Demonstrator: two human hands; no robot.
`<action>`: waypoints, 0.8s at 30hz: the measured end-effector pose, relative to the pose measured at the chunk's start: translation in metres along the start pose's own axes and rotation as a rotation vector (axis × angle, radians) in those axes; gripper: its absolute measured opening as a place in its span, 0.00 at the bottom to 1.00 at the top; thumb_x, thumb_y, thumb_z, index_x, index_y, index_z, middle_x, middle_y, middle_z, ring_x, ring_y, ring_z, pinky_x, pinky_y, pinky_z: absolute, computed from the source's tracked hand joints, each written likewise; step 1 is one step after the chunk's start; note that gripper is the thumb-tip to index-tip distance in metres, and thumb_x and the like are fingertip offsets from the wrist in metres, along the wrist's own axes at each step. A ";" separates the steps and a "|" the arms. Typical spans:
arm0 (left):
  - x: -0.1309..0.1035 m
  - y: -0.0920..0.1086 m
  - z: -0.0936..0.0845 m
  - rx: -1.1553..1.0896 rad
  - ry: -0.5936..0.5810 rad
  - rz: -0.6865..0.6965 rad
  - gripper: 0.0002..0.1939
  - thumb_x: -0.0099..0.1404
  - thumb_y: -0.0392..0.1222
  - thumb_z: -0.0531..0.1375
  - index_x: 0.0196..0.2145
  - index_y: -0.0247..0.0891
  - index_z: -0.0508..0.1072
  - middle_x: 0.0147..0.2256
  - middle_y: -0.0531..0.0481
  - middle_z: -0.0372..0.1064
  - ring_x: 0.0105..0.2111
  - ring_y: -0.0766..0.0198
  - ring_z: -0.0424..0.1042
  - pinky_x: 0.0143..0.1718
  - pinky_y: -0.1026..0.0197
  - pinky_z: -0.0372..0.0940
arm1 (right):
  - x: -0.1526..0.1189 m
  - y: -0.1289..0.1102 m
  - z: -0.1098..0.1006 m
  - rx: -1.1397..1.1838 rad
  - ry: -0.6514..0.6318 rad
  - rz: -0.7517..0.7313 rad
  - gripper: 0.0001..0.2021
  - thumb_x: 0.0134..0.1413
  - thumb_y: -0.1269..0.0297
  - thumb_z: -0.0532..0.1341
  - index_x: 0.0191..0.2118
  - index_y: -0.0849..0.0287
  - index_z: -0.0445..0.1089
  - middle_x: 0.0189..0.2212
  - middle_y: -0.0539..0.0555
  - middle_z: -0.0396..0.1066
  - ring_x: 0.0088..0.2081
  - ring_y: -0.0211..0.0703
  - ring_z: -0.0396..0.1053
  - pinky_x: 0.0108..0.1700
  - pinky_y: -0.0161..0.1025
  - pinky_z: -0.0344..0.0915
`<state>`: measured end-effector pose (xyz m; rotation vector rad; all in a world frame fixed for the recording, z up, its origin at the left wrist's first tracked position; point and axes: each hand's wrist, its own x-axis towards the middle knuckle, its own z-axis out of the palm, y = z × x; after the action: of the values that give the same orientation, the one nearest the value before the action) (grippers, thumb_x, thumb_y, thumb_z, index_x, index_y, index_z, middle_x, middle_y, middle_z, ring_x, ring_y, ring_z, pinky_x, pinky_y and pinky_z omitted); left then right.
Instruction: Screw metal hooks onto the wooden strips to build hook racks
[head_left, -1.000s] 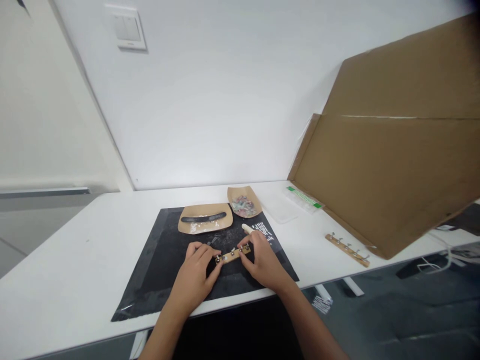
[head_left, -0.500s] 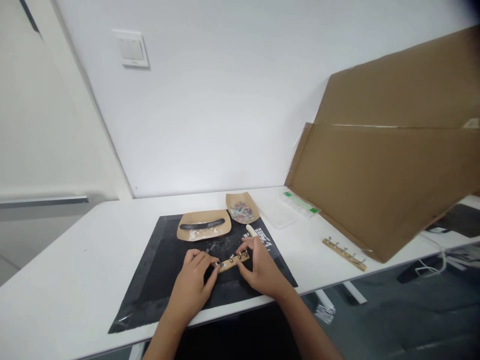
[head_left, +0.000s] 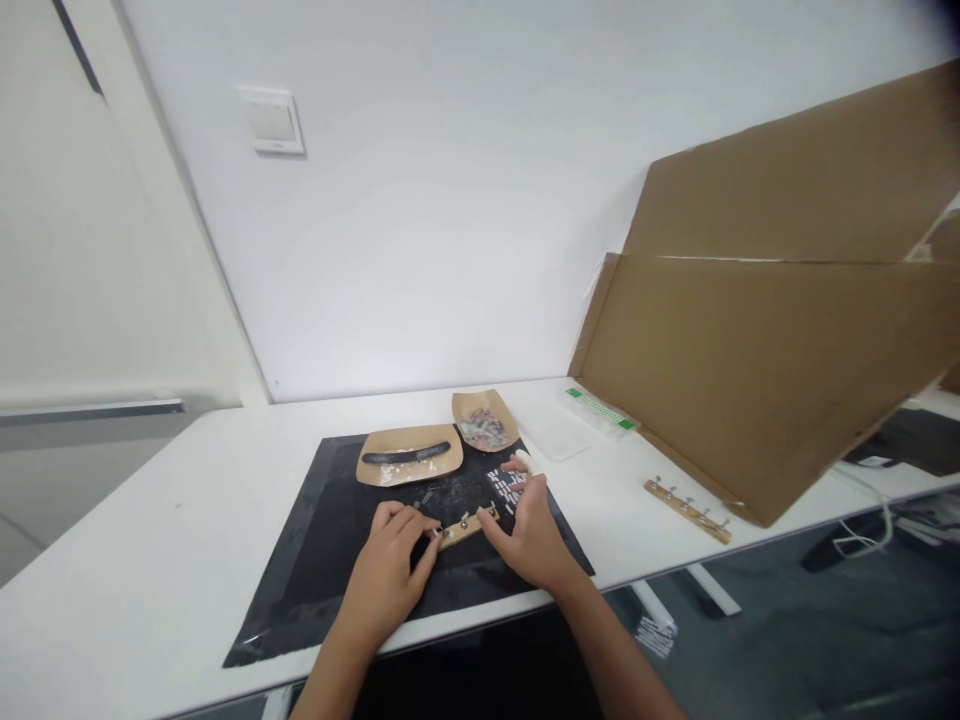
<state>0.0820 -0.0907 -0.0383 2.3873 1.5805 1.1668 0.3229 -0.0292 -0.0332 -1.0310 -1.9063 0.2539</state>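
My left hand point(head_left: 395, 557) is closed in a pinch at the left end of a light wooden strip point(head_left: 474, 522) with several small metal posts on it. Its fingertips cover that end. My right hand point(head_left: 531, 535) has its fingers apart, the thumb beside the strip's right end. The other fingers reach over small white pieces point(head_left: 498, 484) on the black mat point(head_left: 315, 560). A white rounded piece point(head_left: 527, 462) shows at those fingers; whether it is worn or held I cannot tell.
A cardboard tray point(head_left: 454, 460) holds a dark curved strip point(head_left: 406, 453) and white bits. Another tray point(head_left: 510, 405) has small colourful pieces. To the right are a clear case with a green label point(head_left: 600, 408), a second posted wooden strip point(head_left: 686, 511) and a large cardboard sheet point(head_left: 757, 350).
My right fingers have left the wooden strip and spread toward the white pieces, the white rounded piece shifting right with them. My left hand keeps its pinch. The view has shifted slightly.
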 end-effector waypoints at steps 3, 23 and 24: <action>0.000 0.000 0.000 -0.003 -0.005 0.004 0.07 0.76 0.40 0.59 0.45 0.42 0.78 0.41 0.44 0.77 0.46 0.50 0.70 0.50 0.46 0.71 | 0.002 0.004 -0.001 0.023 0.058 0.053 0.23 0.67 0.61 0.62 0.62 0.57 0.55 0.55 0.64 0.61 0.54 0.57 0.68 0.56 0.56 0.72; 0.000 -0.001 0.001 0.007 -0.013 -0.011 0.08 0.76 0.41 0.59 0.45 0.41 0.78 0.42 0.44 0.78 0.46 0.50 0.69 0.51 0.46 0.70 | 0.007 0.009 -0.003 0.018 0.025 -0.028 0.13 0.70 0.60 0.62 0.31 0.54 0.72 0.44 0.57 0.64 0.52 0.55 0.63 0.55 0.55 0.65; 0.000 -0.001 0.001 0.008 -0.012 -0.009 0.08 0.76 0.41 0.59 0.45 0.41 0.78 0.42 0.44 0.78 0.46 0.49 0.69 0.51 0.46 0.70 | 0.007 0.008 -0.002 0.021 0.019 -0.044 0.12 0.69 0.61 0.64 0.31 0.54 0.73 0.44 0.57 0.64 0.52 0.56 0.63 0.54 0.54 0.65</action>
<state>0.0818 -0.0899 -0.0395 2.3846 1.5942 1.1438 0.3275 -0.0193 -0.0315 -0.9725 -1.9031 0.2377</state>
